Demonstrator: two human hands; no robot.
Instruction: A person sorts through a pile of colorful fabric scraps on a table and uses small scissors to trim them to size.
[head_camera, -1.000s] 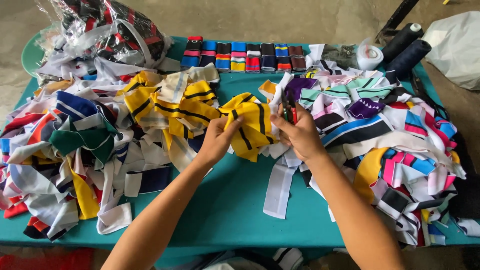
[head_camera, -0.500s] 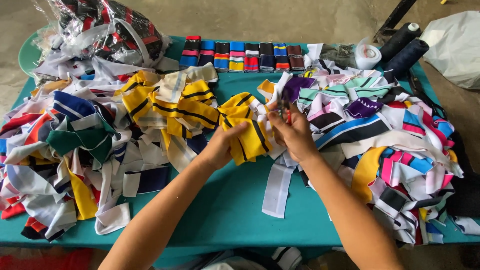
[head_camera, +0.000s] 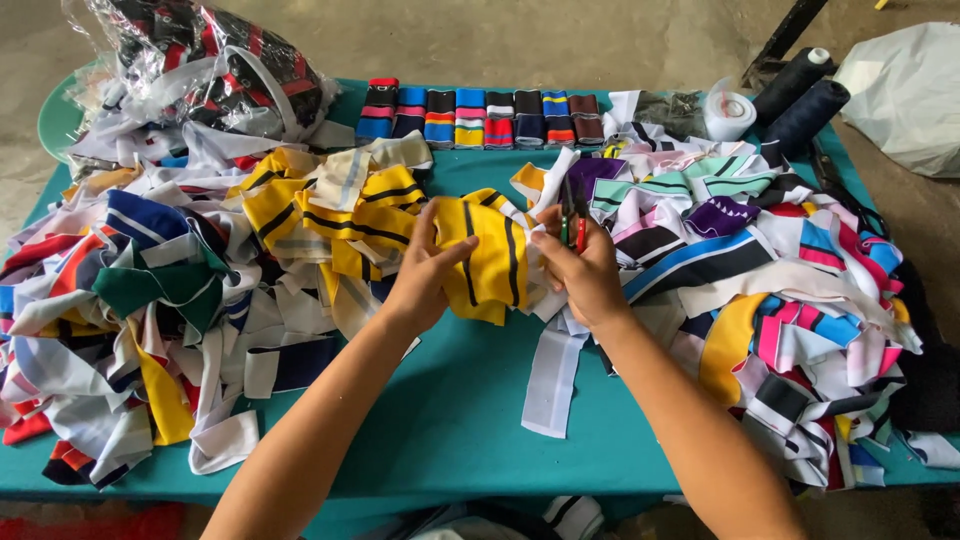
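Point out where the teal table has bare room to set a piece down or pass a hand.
Bare cloth lies along the table near edge, between the left fabric heap and right heap, around the white strip. A narrow strip below the folded collar row is also free. Elsewhere it is crowded, including around both hands and the yellow striped piece.

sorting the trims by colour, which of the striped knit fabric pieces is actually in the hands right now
The yellow knit piece with black stripes, pinched between the left hand and right hand. The other yellow-and-black pieces lie untouched in the pile to its left.
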